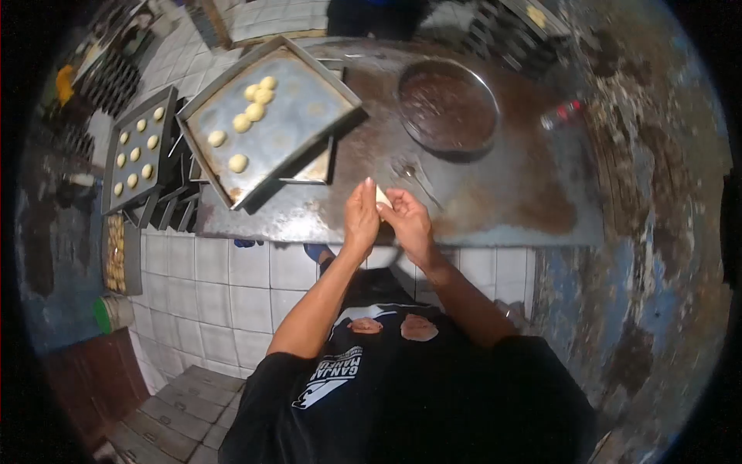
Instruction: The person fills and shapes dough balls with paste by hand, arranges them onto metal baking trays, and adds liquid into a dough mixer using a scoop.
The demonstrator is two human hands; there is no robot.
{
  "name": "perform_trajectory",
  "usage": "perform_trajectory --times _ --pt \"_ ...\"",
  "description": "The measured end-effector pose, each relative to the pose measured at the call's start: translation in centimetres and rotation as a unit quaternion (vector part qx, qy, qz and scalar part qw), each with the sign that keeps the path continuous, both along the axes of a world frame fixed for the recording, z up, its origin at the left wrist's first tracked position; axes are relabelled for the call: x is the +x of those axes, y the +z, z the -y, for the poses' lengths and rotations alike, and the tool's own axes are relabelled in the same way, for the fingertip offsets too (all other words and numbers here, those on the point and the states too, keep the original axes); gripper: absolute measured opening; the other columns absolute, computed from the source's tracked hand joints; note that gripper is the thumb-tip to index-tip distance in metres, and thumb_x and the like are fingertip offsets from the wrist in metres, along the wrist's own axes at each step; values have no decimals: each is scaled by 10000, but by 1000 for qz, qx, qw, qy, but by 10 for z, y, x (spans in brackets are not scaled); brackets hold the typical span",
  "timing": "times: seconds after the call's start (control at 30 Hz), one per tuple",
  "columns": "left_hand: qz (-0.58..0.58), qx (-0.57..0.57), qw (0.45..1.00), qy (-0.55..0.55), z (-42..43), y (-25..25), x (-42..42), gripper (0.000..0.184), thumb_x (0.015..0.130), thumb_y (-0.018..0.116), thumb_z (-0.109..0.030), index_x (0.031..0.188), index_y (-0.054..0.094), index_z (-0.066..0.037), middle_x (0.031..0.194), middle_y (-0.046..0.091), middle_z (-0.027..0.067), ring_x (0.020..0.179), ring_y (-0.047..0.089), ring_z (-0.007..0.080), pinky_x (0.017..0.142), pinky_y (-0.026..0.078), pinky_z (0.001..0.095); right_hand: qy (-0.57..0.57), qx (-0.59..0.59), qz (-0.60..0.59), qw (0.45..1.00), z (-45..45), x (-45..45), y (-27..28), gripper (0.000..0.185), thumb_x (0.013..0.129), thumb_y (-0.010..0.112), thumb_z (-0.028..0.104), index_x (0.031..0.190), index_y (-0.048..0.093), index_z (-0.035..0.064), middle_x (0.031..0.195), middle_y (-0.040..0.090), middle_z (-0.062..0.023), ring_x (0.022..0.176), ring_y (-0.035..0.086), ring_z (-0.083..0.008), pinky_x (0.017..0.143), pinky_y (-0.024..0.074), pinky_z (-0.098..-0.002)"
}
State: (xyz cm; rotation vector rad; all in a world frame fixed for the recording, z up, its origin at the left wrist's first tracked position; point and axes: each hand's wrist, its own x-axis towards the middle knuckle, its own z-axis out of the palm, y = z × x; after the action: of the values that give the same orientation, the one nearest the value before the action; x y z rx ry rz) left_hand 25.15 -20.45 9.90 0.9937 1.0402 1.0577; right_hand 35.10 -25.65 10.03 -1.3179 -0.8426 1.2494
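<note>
Over the table's near edge, a pale piece of dough (383, 199) is held between my two hands, mostly covered by them. My left hand (362, 219) cups it from the left, fingers held together. From the right, my right hand (410, 224) grips it with bent fingers and thumb. Just beyond the hands lies a metal spoon (418, 182), its bowl end smeared with something dark. Farther back stands a round pan (495, 116) of dark brown paste (447, 108). To the left, a large square tray (202, 157) carries several round dough balls (242, 123).
A second tray (110, 203) of dough balls rests on a rack at the left. Below it is another tray (134, 255) of small browned pieces. A red-capped bottle (562, 114) lies at the table's (533, 224) right. Someone in dark clothes (375, 19) is at the far side.
</note>
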Motion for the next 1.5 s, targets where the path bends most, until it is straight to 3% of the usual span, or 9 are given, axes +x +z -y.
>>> perform_trajectory --times 0.13,0.2,0.37,0.53,0.67,0.77,1.07,1.33,1.5 --pt "-102 52 989 -93 40 -14 21 389 1056 465 -401 943 606 -57 814 565 10 747 500 110 630 424 280 -34 5 -138 990 59 33 -10 278 948 639 41 1212 579 -24 1030 680 -81 919 637 -115 820 508 -270" --pt "-118 64 989 -67 60 -22 21 540 1058 406 -451 1385 510 -34 1115 638 140 1037 581 210 806 493 275 -86 41 -85 992 69 48 5 264 954 629 51 1199 577 -33 1028 682 -83 923 643 -128 811 511 -271" --pt "-172 -139 948 -231 97 -113 -18 398 958 578 -157 1335 545 -34 1163 650 84 1058 596 189 906 483 312 97 3 375 922 89 55 -50 171 911 657 187 1026 684 64 875 662 -178 875 665 -291 804 513 -394" --pt "-96 -159 958 -218 75 -99 -3 352 923 566 -66 1271 604 -32 1139 658 45 1061 600 134 928 479 284 16 70 279 957 34 82 -92 116 865 645 131 919 680 35 934 651 -171 905 612 -376 814 498 -430" --pt "-134 -5 971 -199 21 -63 12 671 853 644 42 1469 390 -40 1172 638 68 1052 607 141 962 480 294 -52 0 553 831 -23 146 -158 209 891 533 74 1072 630 34 1063 608 -182 1005 610 -392 822 533 -473" --pt "-157 11 964 -214 -25 -50 20 846 824 711 57 1526 255 -63 1176 645 97 1062 631 166 969 489 300 167 -101 683 704 -47 151 -177 258 871 548 74 1100 598 -34 1120 611 -218 1025 636 -355 829 577 -444" --pt "-212 74 942 -250 -146 -54 43 561 809 733 33 1331 545 -43 1116 708 93 1017 669 148 918 513 285 74 -118 286 948 -104 187 -24 212 934 516 139 1115 548 33 947 639 -295 962 626 -478 784 484 -531" --pt "-230 38 955 -185 -210 -46 91 570 825 751 15 1349 529 -22 1143 669 76 1033 636 148 909 503 272 211 -121 562 791 -217 246 -72 219 855 521 98 818 690 -36 833 682 -254 731 690 -403 717 563 -491" --pt "-225 46 954 -195 -212 -59 95 434 810 769 12 1213 612 -21 1083 697 57 999 646 127 902 508 268 163 -68 208 962 -194 280 -75 230 915 586 147 940 717 -41 717 655 -120 644 621 -204 617 487 -333"
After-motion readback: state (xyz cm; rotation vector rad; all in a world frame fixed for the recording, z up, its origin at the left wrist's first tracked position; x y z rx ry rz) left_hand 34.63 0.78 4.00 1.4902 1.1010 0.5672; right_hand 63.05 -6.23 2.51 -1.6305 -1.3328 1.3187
